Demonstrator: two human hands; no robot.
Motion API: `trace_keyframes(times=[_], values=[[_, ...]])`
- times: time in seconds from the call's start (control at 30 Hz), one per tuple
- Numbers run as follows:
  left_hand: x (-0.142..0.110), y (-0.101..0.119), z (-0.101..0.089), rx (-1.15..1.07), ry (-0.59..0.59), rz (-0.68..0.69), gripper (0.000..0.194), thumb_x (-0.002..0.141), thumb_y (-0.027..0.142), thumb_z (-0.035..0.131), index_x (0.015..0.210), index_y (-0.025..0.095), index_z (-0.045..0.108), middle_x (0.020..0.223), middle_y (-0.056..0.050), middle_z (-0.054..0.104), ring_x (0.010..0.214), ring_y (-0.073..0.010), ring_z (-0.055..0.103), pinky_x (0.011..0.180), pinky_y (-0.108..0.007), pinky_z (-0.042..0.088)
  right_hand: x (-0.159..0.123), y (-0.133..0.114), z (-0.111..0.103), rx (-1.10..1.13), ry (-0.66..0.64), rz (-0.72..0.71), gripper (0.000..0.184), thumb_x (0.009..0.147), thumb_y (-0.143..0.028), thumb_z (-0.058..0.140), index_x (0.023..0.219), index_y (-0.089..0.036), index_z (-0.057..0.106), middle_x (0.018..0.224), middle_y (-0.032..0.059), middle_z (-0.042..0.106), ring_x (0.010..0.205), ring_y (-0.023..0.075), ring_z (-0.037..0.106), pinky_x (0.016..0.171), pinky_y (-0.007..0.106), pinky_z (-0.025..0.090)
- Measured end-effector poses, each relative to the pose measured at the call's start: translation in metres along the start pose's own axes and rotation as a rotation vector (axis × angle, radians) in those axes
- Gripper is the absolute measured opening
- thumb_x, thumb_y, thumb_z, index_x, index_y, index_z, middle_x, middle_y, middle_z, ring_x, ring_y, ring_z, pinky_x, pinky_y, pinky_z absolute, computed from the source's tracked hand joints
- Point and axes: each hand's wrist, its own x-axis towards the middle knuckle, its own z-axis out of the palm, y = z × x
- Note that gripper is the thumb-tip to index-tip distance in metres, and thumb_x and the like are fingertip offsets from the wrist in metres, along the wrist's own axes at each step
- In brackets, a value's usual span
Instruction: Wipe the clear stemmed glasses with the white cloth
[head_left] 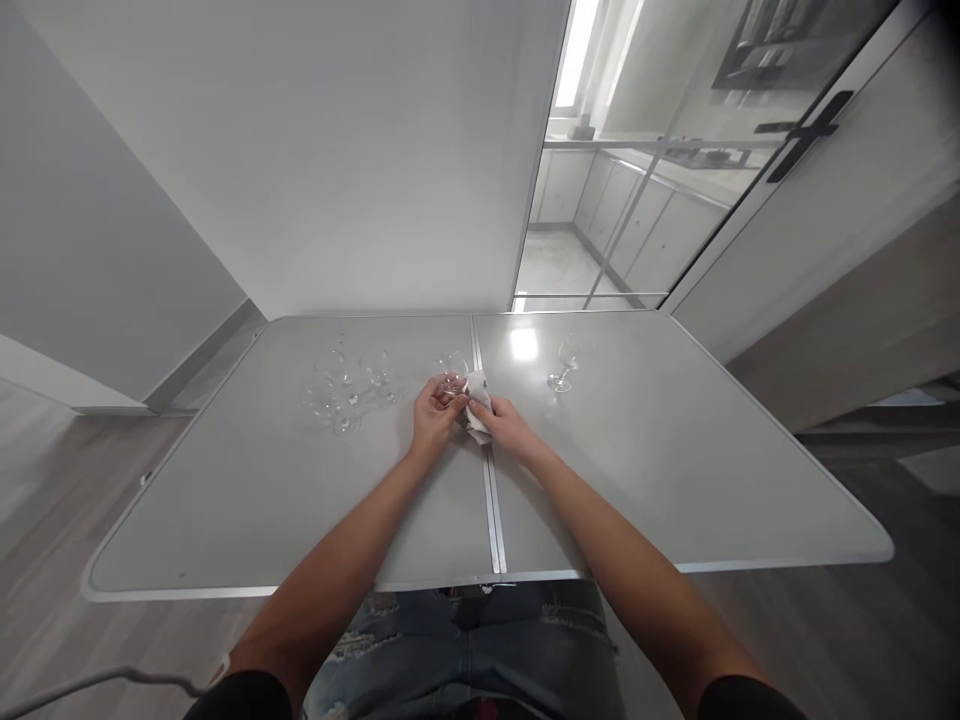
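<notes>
My left hand (433,413) is closed around a clear stemmed glass (452,376), holding it over the middle seam of the grey folding table (247,520). My right hand (504,420) grips a white cloth (478,405) that is pressed against the glass. Both hands meet just above the table's centre joint. Part of the glass is hidden by my fingers and the cloth.
Several more clear stemmed glasses (343,392) stand grouped on the left half of the table. A single glass (562,365) stands on the right half. Behind are a white wall and a glass sliding door (645,200) onto a kitchen. A cable (97,682) shows bottom left.
</notes>
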Motion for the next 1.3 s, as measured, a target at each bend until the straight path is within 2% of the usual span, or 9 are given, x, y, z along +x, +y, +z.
trace_keyframes(times=[0.23,0.43,0.67,0.73,0.83,0.93,0.97,1.1,1.3], values=[[-0.002,0.005,0.001,-0.021,-0.002,0.006,0.058,0.069,0.042,0.087,0.118,0.022,0.065,0.107,-0.010,0.074,0.084,-0.0187,0.073,0.075,-0.029,0.058,-0.003,0.001,0.009,0.321,-0.135,0.240,0.053,0.088,-0.066,0.058,0.085,-0.015,0.066,0.067,0.0088,0.071,0.036,0.0090,0.046,0.032,0.022,0.029],[-0.006,0.011,0.007,0.028,0.021,0.050,0.057,0.070,0.042,0.086,0.118,0.021,0.065,0.107,-0.010,0.073,0.083,-0.0186,0.073,0.083,-0.033,0.058,-0.004,0.001,0.001,0.240,-0.032,0.304,0.049,0.082,-0.062,0.067,0.068,-0.015,0.063,0.050,0.0027,0.057,0.038,0.0092,0.042,0.033,0.022,0.025],[-0.001,0.007,0.004,0.087,0.108,0.099,0.053,0.071,0.039,0.085,0.117,0.022,0.064,0.101,-0.006,0.072,0.085,-0.0175,0.071,0.082,-0.032,0.057,-0.007,-0.002,-0.008,-0.076,0.319,-0.195,0.014,0.068,-0.023,0.073,0.071,-0.020,0.060,0.074,-0.0017,0.057,0.066,0.0123,0.050,0.056,0.022,0.039],[-0.001,0.006,0.004,0.102,0.093,0.102,0.054,0.071,0.038,0.085,0.117,0.022,0.062,0.101,-0.006,0.071,0.090,-0.0183,0.070,0.083,-0.032,0.056,-0.007,-0.006,-0.009,-0.092,0.311,-0.280,0.031,0.064,-0.015,0.067,0.094,-0.023,0.063,0.092,-0.0018,0.061,0.073,0.0125,0.053,0.063,0.022,0.042],[0.000,0.004,0.003,0.149,0.069,0.123,0.055,0.071,0.038,0.085,0.118,0.022,0.060,0.101,-0.006,0.069,0.097,-0.0191,0.069,0.084,-0.030,0.055,-0.007,-0.010,-0.009,-0.116,0.178,-0.328,0.058,0.062,-0.014,0.063,0.119,-0.027,0.059,0.102,-0.0015,0.062,0.076,0.0128,0.055,0.068,0.023,0.043],[0.003,0.001,0.000,0.195,0.079,0.166,0.055,0.072,0.037,0.084,0.118,0.021,0.059,0.100,-0.005,0.066,0.102,-0.0196,0.067,0.087,-0.030,0.054,-0.007,-0.011,-0.009,-0.199,0.029,-0.318,0.030,0.071,-0.023,0.061,0.100,-0.021,0.066,0.082,-0.0024,0.058,0.071,0.0134,0.050,0.066,0.024,0.040],[0.004,0.000,-0.001,0.197,0.080,0.170,0.055,0.073,0.037,0.084,0.118,0.021,0.058,0.100,-0.005,0.065,0.102,-0.0197,0.066,0.088,-0.031,0.054,-0.007,-0.010,-0.009,-0.229,0.032,-0.311,0.015,0.076,-0.028,0.060,0.087,-0.019,0.066,0.075,-0.0024,0.054,0.068,0.0133,0.049,0.065,0.025,0.039],[0.006,-0.005,-0.004,0.168,0.041,0.134,0.054,0.076,0.039,0.080,0.121,0.022,0.056,0.104,-0.006,0.064,0.104,-0.0213,0.067,0.087,-0.032,0.055,-0.008,-0.005,-0.008,-0.469,0.232,-0.371,0.036,0.081,-0.043,0.066,0.057,-0.018,0.055,0.069,-0.0013,0.049,0.063,0.0125,0.046,0.064,0.026,0.038],[-0.004,-0.001,0.003,0.328,-0.104,0.145,0.049,0.076,0.034,0.079,0.120,0.022,0.060,0.098,-0.004,0.069,0.098,-0.0203,0.067,0.092,-0.035,0.052,-0.008,0.001,-0.003,-0.793,0.341,-0.364,0.026,0.080,-0.033,0.069,0.103,-0.026,0.075,0.082,-0.0002,0.063,0.068,0.0142,0.057,0.067,0.025,0.043]])
